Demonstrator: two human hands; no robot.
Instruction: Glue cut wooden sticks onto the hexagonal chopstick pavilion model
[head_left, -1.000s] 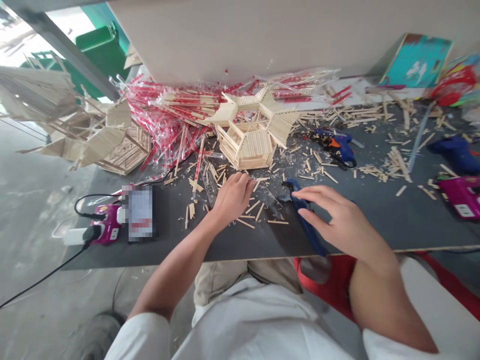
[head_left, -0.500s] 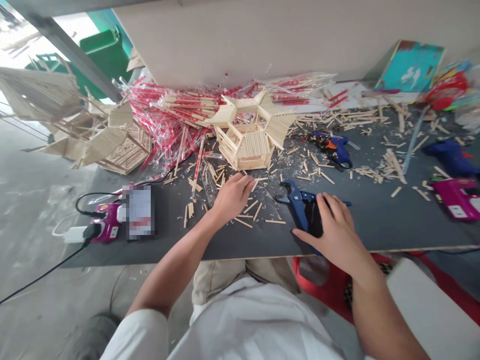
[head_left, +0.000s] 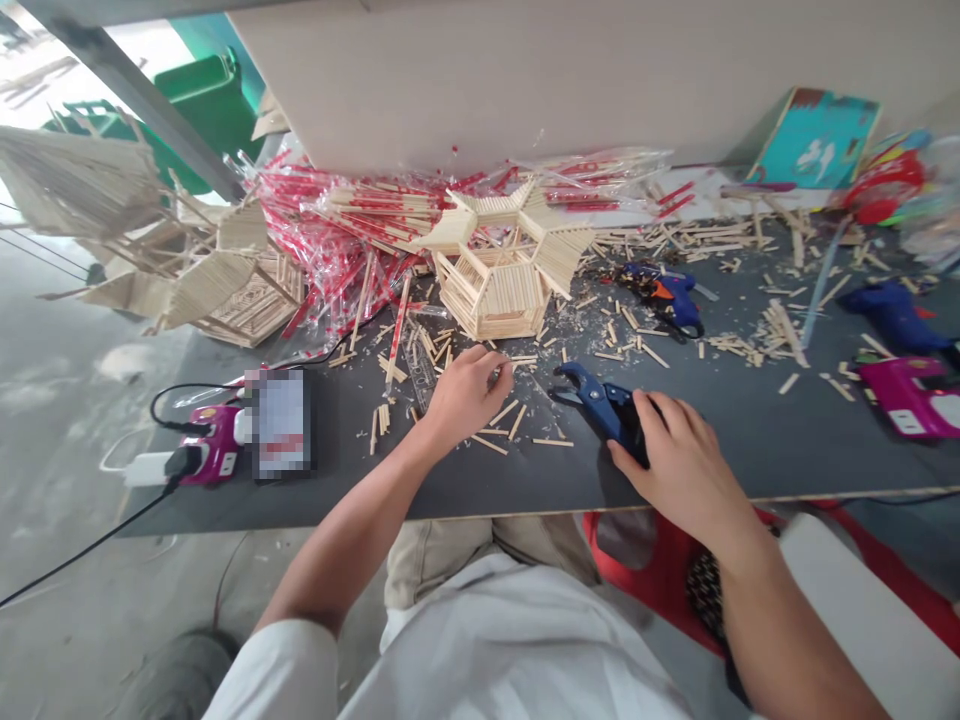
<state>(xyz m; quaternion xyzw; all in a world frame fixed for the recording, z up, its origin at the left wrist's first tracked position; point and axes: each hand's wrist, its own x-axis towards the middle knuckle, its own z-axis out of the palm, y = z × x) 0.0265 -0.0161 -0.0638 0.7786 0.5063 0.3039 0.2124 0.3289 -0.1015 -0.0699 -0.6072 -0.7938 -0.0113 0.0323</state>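
Note:
My right hand (head_left: 679,462) is wrapped round the handles of a blue cutter (head_left: 596,400) lying on the dark table (head_left: 750,440), its jaws pointing left. My left hand (head_left: 466,393) rests among loose wooden sticks (head_left: 502,425), fingers curled and pinched at a small stick near its fingertips. Just beyond it stands a hexagonal model (head_left: 499,265) built of sticks.
A pile of red-and-clear wrapped chopsticks (head_left: 352,235) lies at the back left, beside more stick structures (head_left: 210,280). Blue glue guns (head_left: 675,295) and a magenta device (head_left: 911,395) lie at the right. Another magenta device (head_left: 214,445) with cables sits at the left edge.
My right hand came down onto the blue cutter and closed round its handles. My left hand stayed among the sticks, its fingers curling slightly.

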